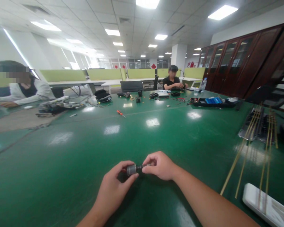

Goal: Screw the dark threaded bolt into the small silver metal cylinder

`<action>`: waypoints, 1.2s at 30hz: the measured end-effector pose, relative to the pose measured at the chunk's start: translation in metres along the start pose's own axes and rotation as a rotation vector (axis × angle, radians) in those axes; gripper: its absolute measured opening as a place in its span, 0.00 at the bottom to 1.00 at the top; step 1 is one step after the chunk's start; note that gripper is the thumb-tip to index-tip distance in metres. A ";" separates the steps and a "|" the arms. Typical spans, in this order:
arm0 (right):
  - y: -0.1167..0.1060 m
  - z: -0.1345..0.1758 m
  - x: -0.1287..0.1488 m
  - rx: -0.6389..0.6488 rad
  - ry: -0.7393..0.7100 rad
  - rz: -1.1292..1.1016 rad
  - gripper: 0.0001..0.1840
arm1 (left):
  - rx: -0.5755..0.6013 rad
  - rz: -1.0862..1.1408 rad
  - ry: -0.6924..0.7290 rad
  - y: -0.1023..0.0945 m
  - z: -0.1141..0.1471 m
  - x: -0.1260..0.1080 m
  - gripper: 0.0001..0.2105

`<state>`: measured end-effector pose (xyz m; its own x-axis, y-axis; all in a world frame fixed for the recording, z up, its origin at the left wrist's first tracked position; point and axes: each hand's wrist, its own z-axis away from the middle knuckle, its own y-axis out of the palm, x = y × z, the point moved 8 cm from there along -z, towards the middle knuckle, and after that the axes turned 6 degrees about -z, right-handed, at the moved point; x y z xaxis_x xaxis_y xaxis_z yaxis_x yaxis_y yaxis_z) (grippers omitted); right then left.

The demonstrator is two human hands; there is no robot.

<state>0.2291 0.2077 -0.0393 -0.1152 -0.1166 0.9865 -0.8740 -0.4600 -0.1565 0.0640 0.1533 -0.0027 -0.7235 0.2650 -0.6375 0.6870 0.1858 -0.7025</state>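
Note:
Just above the green tabletop, a small grey cylindrical part (132,170) with a dark ribbed stem is held between both hands. The thumb and fingers of my left hand (117,181) are closed around the grey cylinder from the left. From the right, my right hand (159,166) pinches the far end of the dark ribbed stem (139,168). My right fingers cover that end, so its exact shape is hidden. The part lies roughly level, and its kind is too small to make out.
An orange screwdriver (120,113) lies farther back on the green table (90,151). Long thin rods (242,149) and a white tray-like object (266,203) are at right. A black tray with blue items (213,101) sits farther off. Two people sit across and at left.

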 end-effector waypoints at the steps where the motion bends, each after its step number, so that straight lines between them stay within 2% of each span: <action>1: 0.000 0.000 0.000 0.002 0.002 -0.001 0.11 | -0.004 -0.002 0.004 0.000 0.000 0.000 0.15; 36: -0.001 -0.001 0.001 0.024 -0.009 -0.025 0.11 | -0.013 0.009 0.004 0.000 0.001 0.004 0.14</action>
<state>0.2292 0.2093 -0.0384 -0.0888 -0.1125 0.9897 -0.8650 -0.4839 -0.1326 0.0608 0.1536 -0.0051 -0.7172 0.2700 -0.6425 0.6942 0.1954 -0.6928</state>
